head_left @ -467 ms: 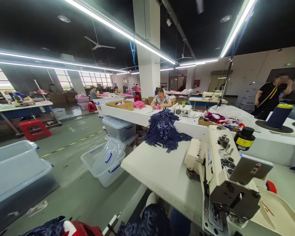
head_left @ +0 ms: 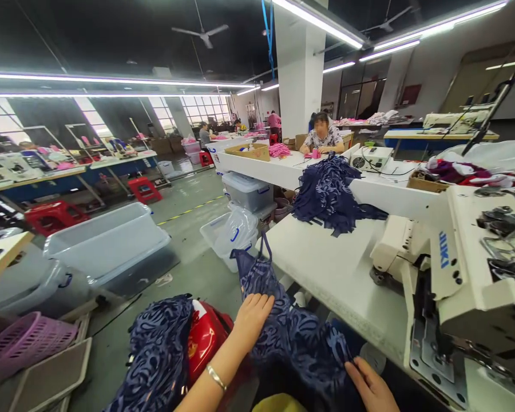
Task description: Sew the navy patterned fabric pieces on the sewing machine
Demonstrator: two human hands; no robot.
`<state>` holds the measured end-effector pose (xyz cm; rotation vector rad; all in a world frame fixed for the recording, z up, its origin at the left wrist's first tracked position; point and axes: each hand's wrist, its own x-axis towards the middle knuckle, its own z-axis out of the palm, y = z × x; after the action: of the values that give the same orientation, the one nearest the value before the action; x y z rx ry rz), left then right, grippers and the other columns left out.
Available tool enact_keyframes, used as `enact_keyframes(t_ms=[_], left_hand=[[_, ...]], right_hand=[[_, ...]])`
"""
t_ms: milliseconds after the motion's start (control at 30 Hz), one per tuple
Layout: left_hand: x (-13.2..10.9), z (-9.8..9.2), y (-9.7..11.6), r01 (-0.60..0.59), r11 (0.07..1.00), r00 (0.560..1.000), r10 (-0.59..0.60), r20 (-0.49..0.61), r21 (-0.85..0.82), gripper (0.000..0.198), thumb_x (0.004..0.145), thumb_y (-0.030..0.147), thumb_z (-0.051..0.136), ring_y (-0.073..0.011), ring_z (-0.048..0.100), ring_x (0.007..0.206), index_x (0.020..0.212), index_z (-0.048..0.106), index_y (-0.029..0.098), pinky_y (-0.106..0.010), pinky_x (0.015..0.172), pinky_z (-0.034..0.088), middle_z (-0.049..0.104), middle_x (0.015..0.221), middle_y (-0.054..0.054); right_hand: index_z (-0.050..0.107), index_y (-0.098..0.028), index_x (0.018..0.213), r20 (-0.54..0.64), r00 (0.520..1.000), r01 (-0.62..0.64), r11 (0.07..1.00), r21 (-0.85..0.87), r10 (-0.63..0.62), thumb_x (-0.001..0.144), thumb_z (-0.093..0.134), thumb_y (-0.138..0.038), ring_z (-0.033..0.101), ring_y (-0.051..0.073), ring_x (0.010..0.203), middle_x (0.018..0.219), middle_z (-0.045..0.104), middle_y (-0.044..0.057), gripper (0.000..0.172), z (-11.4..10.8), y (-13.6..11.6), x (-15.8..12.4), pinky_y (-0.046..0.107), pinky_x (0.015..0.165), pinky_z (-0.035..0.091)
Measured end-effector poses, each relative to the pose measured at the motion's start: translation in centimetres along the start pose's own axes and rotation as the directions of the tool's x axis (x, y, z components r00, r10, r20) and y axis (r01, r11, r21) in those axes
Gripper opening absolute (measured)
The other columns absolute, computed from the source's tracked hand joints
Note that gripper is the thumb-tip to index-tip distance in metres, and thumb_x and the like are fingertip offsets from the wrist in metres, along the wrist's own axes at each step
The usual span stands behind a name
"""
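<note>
A navy patterned lace garment (head_left: 300, 337) lies across the person's lap, low in the centre of the view, with one thin strap rising to a point just off the near edge of the white sewing table (head_left: 339, 274). The left hand (head_left: 251, 317) rests on its upper part with fingers held together and laid flat on the cloth, a thin bracelet on the wrist. The right hand (head_left: 371, 386) pinches the fabric's lower right edge between thumb and fingers. To the left a second heap of the same navy cloth (head_left: 158, 355) drapes over a red stool (head_left: 208, 340). On the table stands a cream sewing machine (head_left: 467, 269) with blue letters reading "JUKI". Farther back a pile of navy pieces (head_left: 330, 194) sits on the table, and a seated person (head_left: 323, 137) works beyond.
</note>
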<state>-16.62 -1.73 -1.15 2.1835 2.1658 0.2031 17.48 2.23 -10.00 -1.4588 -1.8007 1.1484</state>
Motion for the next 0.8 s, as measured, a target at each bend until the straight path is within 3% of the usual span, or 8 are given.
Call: enact_keyframes(t_ms=[100,200,267,333,467,633,733,800], left_hand=[[-3.3,5.7,-1.2,0.088,0.995,0.961,-0.071,0.266,-0.053,0.061,0.075,0.004,0.053,-0.028,0.049,0.132,0.134,0.055,0.019,-0.056,0.117,0.023,0.062,0.132,-0.013],[-6.0,11.3,-1.8,0.182,0.977,0.866,-0.106,0.488,-0.112,0.105,0.048,0.003,0.062,-0.0307,0.041,0.139,0.148,0.036,0.024,-0.053,0.114,0.03,0.046,0.149,-0.012],[-6.7,14.0,-2.2,0.246,0.959,0.846,-0.142,0.514,-0.14,0.115,0.044,0.002,0.06,-0.0297,0.029,0.144,0.152,0.025,0.022,-0.049,0.116,0.028,0.033,0.156,-0.013],[-6.5,15.9,-2.6,0.288,0.941,0.86,-0.173,0.48,-0.176,0.111,0.049,0.005,0.061,-0.0267,0.02,0.148,0.153,0.024,0.021,-0.044,0.118,0.022,0.025,0.16,-0.013],[-5.3,18.3,-2.6,0.318,0.914,0.896,-0.204,0.393,-0.251,0.081,0.067,0.012,0.061,-0.0237,0.022,0.147,0.145,0.041,0.028,-0.043,0.119,0.023,0.032,0.157,-0.007],[-4.3,16.9,-2.0,0.311,0.899,0.932,-0.224,0.286,-0.31,0.046,0.078,0.008,0.052,-0.0204,0.046,0.136,0.12,0.061,0.024,-0.042,0.117,0.03,0.065,0.13,-0.004],[-3.1,12.8,-3.2,0.262,0.911,0.959,-0.208,0.194,-0.317,0.029,0.079,0.009,0.055,-0.0164,0.066,0.106,0.103,0.065,0.021,-0.037,0.114,0.035,0.072,0.105,-0.003],[-1.8,9.0,-4.6,0.236,0.926,0.97,-0.204,0.134,-0.296,0.022,0.082,0.011,0.056,-0.0173,0.067,0.098,0.101,0.064,0.018,-0.036,0.099,0.048,0.071,0.101,-0.005]], right_hand=[[0.073,-0.02,0.1,-0.047,0.997,0.052,0.994,-0.095,-0.057,0.085,0.045,-0.056,0.071,0.038,0.101,0.104,0.078,0.015,0.048,3.4,1.4,2.8,0.05,0.087,0.059],[0.064,-0.014,0.126,0.065,0.984,0.172,0.969,-0.178,-0.163,0.083,0.05,-0.044,0.058,0.038,0.124,0.133,0.063,0.021,0.055,6.6,1.6,2.9,0.052,0.102,0.049],[0.051,-0.016,0.142,0.29,0.939,0.274,0.912,-0.306,-0.185,0.08,0.058,-0.034,0.04,0.036,0.139,0.152,0.043,0.019,0.065,8.6,1.4,2.0,0.05,0.11,0.04],[0.043,-0.02,0.147,0.465,0.882,0.316,0.829,-0.462,-0.077,0.074,0.063,-0.023,0.028,0.036,0.144,0.157,0.034,0.016,0.075,10.2,1.2,1.2,0.048,0.113,0.036],[0.038,-0.026,0.149,0.45,0.89,0.273,0.711,-0.648,0.069,0.064,0.053,0.003,0.027,0.027,0.146,0.157,0.037,0.008,0.091,11.9,1.8,0.9,0.036,0.114,0.035],[0.036,-0.025,0.151,0.43,0.901,0.222,0.783,-0.581,0.064,0.068,0.052,0.0,0.03,0.028,0.145,0.156,0.039,0.009,0.088,11.4,3.6,1.3,0.038,0.114,0.036],[0.037,-0.019,0.15,0.392,0.919,0.204,0.905,-0.373,-0.046,0.085,0.052,-0.023,0.035,0.027,0.143,0.155,0.041,0.013,0.067,10.2,5.5,1.1,0.039,0.113,0.038],[0.042,-0.016,0.146,0.275,0.95,0.222,0.94,-0.261,-0.148,0.091,0.046,-0.036,0.04,0.028,0.14,0.151,0.045,0.016,0.058,9.2,7.2,0.9,0.041,0.112,0.04]])
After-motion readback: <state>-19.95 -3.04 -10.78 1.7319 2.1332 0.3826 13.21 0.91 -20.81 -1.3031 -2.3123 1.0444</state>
